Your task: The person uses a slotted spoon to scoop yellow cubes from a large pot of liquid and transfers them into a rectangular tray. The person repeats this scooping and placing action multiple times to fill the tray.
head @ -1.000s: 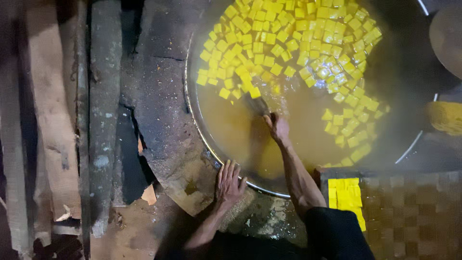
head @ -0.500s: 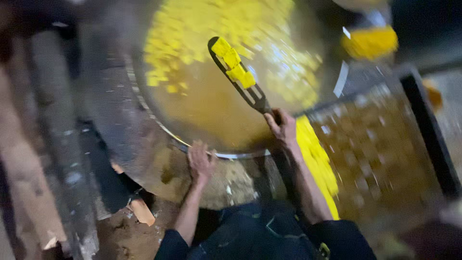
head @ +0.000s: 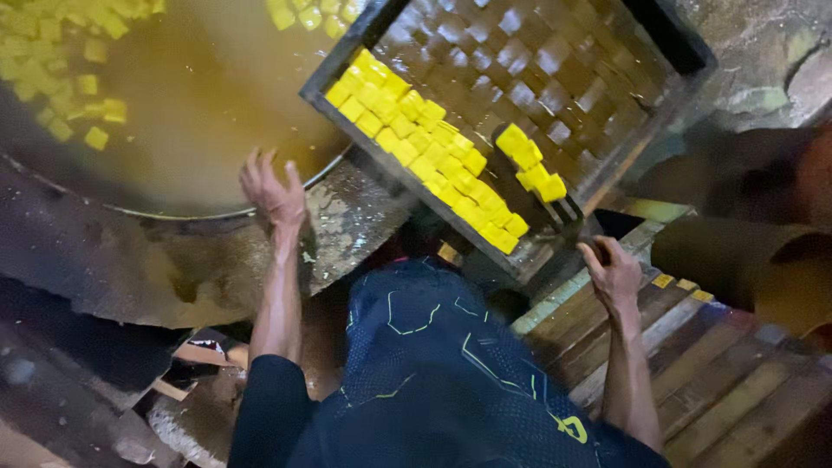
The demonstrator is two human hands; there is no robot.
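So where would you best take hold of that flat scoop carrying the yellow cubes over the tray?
By the bare end of its handle, where the right hand already is, coming from the near side. On the scoop the blade end is loaded with yellow cubes and lies over the gridded tray, so only the handle is free. How tightly the fingers close is hard to tell.

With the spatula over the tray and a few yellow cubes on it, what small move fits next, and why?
Probably tip the spatula so its cubes slide off beside the row already in the tray. The right hand holds the handle, the blade is over bare grid, and the left hand braces on the pan rim.
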